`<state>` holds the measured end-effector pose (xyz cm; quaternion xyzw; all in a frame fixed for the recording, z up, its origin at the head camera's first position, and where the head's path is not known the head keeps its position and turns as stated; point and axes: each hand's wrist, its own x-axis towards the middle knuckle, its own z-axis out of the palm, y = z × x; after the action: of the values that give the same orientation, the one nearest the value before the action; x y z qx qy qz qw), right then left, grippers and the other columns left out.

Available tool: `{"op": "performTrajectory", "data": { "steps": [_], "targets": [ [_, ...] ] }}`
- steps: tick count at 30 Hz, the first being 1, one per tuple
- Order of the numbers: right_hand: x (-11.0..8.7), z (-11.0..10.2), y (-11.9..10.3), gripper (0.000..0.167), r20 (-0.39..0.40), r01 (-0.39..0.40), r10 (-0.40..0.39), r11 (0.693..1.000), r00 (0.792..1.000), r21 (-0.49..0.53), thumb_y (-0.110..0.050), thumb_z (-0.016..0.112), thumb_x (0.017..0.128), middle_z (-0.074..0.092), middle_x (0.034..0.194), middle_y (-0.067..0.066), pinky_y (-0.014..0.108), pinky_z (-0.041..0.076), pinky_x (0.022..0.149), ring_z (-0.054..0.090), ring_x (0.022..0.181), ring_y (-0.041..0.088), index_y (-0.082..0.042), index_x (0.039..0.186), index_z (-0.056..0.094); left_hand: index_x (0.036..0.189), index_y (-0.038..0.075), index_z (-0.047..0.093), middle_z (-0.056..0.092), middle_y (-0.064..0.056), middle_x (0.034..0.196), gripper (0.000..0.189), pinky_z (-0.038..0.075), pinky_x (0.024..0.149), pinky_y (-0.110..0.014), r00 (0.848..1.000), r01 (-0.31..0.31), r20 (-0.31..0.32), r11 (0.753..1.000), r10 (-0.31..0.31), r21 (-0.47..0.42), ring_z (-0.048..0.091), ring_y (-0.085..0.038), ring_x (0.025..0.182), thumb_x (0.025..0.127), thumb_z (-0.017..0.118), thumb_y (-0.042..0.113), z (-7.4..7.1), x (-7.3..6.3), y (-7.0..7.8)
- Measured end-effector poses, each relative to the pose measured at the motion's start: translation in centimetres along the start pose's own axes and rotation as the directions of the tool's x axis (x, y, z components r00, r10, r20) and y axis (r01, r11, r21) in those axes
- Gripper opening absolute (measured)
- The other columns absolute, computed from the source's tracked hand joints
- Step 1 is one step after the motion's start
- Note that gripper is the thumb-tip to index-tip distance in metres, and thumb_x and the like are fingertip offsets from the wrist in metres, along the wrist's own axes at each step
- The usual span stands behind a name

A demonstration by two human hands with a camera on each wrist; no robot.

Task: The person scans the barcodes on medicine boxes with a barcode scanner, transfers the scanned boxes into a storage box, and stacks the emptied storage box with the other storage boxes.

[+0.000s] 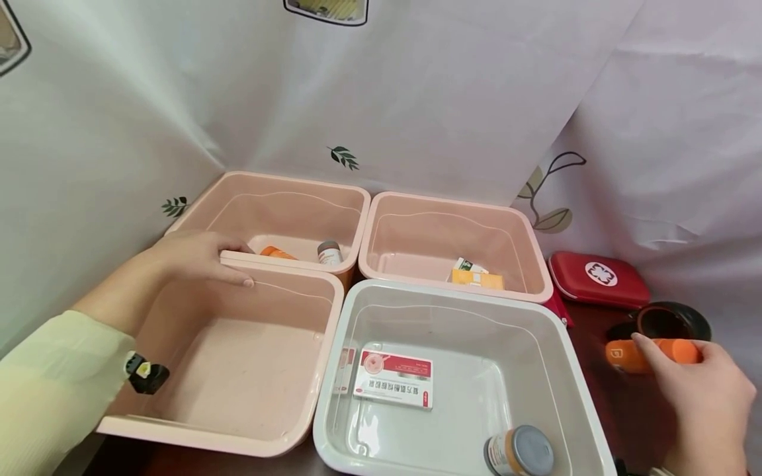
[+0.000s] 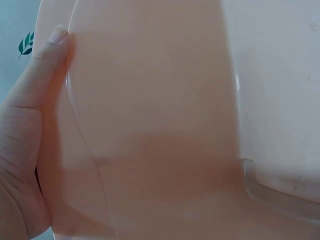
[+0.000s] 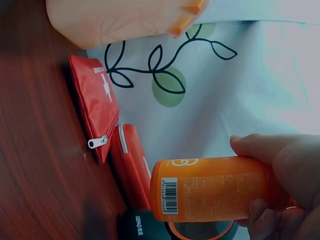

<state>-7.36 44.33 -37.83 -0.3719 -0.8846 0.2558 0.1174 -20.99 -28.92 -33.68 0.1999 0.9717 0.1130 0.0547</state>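
Note:
My left hand [image 1: 199, 256] grips the back rim of the front-left pink bin [image 1: 250, 380], where it meets the back-left pink bin [image 1: 286, 185]. Its thumb lies against the inner wall in the left wrist view; the other fingers are mostly hidden beyond the rim. At the right, my right hand [image 1: 711, 396] holds an orange bottle [image 3: 212, 190] on its side, raised above the dark table. A barcode shows on the bottle in the right wrist view. Behind it lies a black round object [image 1: 684, 320] with an orange-edged opening.
The grey bin [image 1: 452, 291] holds a red-and-white medicine box [image 1: 395, 378] and a grey-capped bottle [image 1: 519, 451]. Small packets [image 1: 476, 277] lie in the back-right pink bin [image 1: 458, 205]. A red first-aid case [image 1: 598, 279] and a red zip pouch [image 3: 95, 102] are at the right.

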Motion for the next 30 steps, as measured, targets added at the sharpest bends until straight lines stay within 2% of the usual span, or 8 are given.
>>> {"op": "performTrajectory", "data": {
  "steps": [2,4,10,16,21,26,28,30],
  "targets": [
    [0.1,0.1,0.1,0.096,0.004,-0.016,0.016,1.0,1.0,0.003,-0.059,0.068,0.097,0.048,0.138,0.04,0.067,0.048,0.098,0.045,0.119,0.054,0.013,0.153,0.037,0.129,0.018,0.076,0.074,0.005,0.109,0.066,0.05,0.087,-0.049,1.0,-0.001,0.001,1.0,0.001,-0.002,0.066,-0.018,0.098,0.081,0.085,0.063,0.0,0.0,0.0],
    [0.3,0.1,0.2,0.097,0.003,-0.019,0.019,1.0,1.0,0.001,-0.06,0.068,0.097,0.047,0.138,0.04,0.067,0.047,0.099,0.045,0.12,0.054,0.013,0.153,0.037,0.128,0.019,0.076,0.074,0.006,0.108,0.065,0.05,0.087,-0.048,1.0,0.0,0.0,1.0,0.0,-0.001,0.065,-0.018,0.097,0.081,0.085,0.063,0.0,0.1,0.1],
    [0.7,0.2,0.7,0.096,-0.005,-0.002,0.002,1.0,1.0,-0.018,-0.06,0.068,0.097,0.049,0.134,0.041,0.065,0.047,0.094,0.045,0.117,0.054,0.015,0.149,0.039,0.127,0.019,0.077,0.074,0.006,0.107,0.063,0.05,0.088,-0.048,1.0,-0.017,-0.004,1.0,0.017,-0.008,0.066,-0.017,0.096,0.082,0.086,0.062,0.1,0.1,0.0],
    [1.0,0.5,1.3,0.099,0.014,-0.027,0.027,1.0,1.0,-0.012,-0.063,0.067,0.097,0.048,0.133,0.041,0.065,0.047,0.092,0.043,0.117,0.054,0.015,0.15,0.037,0.129,0.019,0.076,0.075,0.005,0.107,0.066,0.05,0.088,-0.049,1.0,-0.003,-0.006,1.0,0.003,-0.005,0.066,-0.019,0.097,0.081,0.086,0.063,0.1,0.0,-0.1],
    [1.1,0.4,1.3,0.101,-0.01,-0.035,0.035,0.999,0.999,0.005,-0.067,0.062,0.096,0.048,0.133,0.041,0.063,0.045,0.087,0.041,0.119,0.056,0.015,0.149,0.038,0.129,0.019,0.076,0.074,0.005,0.109,0.066,0.05,0.089,-0.049,1.0,-0.004,-0.01,1.0,0.003,-0.006,0.066,-0.019,0.097,0.081,0.085,0.064,0.1,0.0,-0.1],
    [1.0,0.4,1.4,0.101,-0.065,-0.092,0.101,0.988,0.993,0.126,-0.07,0.065,0.093,0.049,0.13,0.037,0.035,0.043,0.062,0.044,0.114,0.051,0.013,0.148,0.043,0.129,0.018,0.076,0.074,0.005,0.108,0.066,0.05,0.088,-0.049,1.0,-0.013,-0.008,1.0,0.013,-0.012,0.066,-0.018,0.097,0.081,0.086,0.062,0.1,0.0,0.0],
    [1.0,0.2,1.5,0.098,-0.07,-0.098,0.11,0.983,0.991,0.157,-0.069,0.068,0.091,0.051,0.125,0.034,0.028,0.034,0.057,0.045,0.108,0.047,0.012,0.142,0.047,0.128,0.018,0.076,0.074,0.005,0.108,0.066,0.05,0.088,-0.049,1.0,-0.012,-0.009,1.0,0.012,-0.01,0.066,-0.017,0.097,0.081,0.086,0.062,0.2,-0.1,-0.1],
    [1.1,0.1,1.6,0.092,-0.067,-0.098,0.111,0.979,0.992,0.177,-0.067,0.071,0.09,0.053,0.119,0.032,0.027,0.035,0.055,0.045,0.102,0.044,0.011,0.135,0.05,0.128,0.018,0.076,0.074,0.005,0.107,0.065,0.05,0.087,-0.048,1.0,-0.01,-0.011,1.0,0.01,-0.01,0.065,-0.017,0.096,0.081,0.086,0.062,0.2,-0.1,-0.1]
  ]
}}
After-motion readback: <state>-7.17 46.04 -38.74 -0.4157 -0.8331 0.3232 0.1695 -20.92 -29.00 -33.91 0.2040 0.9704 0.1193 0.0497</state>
